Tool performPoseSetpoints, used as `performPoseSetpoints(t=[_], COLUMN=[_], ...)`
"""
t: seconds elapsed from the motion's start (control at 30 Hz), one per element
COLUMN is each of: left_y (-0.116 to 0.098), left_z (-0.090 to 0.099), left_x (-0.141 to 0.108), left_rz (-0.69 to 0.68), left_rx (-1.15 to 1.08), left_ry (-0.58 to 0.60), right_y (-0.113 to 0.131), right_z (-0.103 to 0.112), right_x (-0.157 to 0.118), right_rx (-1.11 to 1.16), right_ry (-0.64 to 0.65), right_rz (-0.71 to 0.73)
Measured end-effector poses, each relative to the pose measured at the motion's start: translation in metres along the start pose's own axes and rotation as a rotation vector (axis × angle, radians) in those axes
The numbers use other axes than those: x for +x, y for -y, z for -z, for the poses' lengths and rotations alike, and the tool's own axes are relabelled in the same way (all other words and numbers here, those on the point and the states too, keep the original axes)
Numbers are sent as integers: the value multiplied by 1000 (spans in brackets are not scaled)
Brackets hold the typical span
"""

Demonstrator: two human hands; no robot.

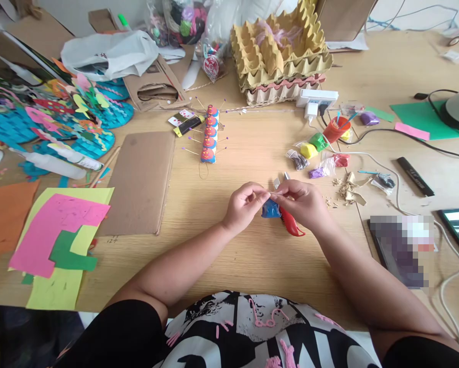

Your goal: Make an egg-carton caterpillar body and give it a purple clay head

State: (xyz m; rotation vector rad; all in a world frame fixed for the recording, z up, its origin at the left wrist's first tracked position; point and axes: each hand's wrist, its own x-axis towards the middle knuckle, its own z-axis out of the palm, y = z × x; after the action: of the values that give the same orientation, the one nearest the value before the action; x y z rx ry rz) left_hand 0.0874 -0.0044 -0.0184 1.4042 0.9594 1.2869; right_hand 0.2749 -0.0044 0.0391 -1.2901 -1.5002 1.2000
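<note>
My left hand (247,207) and my right hand (303,205) meet over the table, fingertips pinched together. Between them is something small and thin that I cannot make out. Just below the fingertips lies a small blue packet (271,209), which looks like modelling clay in plastic. Partly hidden under my right hand is a red-handled cutting tool (291,223), its metal end showing beyond the fingers. Farther off to the left stands a row of painted egg-carton cups (208,135) in red and blue, with faces and thin purple-tipped sticks at both sides.
Cardboard (137,184) and coloured paper (61,225) lie at left, below blue crafts (110,112) and glue bottles. Egg trays (279,66) are stacked at the back. Clay packets (308,150), a red cup (335,130), wood shavings (352,189), cables and phones occupy the right.
</note>
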Motion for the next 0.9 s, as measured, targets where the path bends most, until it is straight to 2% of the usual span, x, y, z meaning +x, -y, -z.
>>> performPoseSetpoints(t=[0.13,0.33,0.47,0.6,0.67,0.73,0.77,0.87,0.9], left_y=[-4,2,3,2,3,5,6,9,9], left_z=[0,-2,1,1,0,-1,-2,-3,-4], left_x=[-1,-2,-1,-1,-1,-1,-1,-1,-1], left_rz=[-38,91,35,45,69,89,104,151,160], left_rx=[76,-50,-31,-51,-76,-89,-100,-152,-166], left_ry=[-50,-49,-71,-45,-40,-61,-76,-120,-133], right_y=[0,-3,-7,-6,-3,-2,-2,-15,-24], right_z=[1,1,-3,-8,-2,14,27,77,93], right_x=[-1,-1,-2,-4,-1,7,12,28,32], right_rx=[76,48,104,-61,-89,-112,-166,-566,-712], right_ry=[49,-26,51,1,49,82,33,-397,-494], right_rz=[-112,-15,-18,66,56,33,37,56,28])
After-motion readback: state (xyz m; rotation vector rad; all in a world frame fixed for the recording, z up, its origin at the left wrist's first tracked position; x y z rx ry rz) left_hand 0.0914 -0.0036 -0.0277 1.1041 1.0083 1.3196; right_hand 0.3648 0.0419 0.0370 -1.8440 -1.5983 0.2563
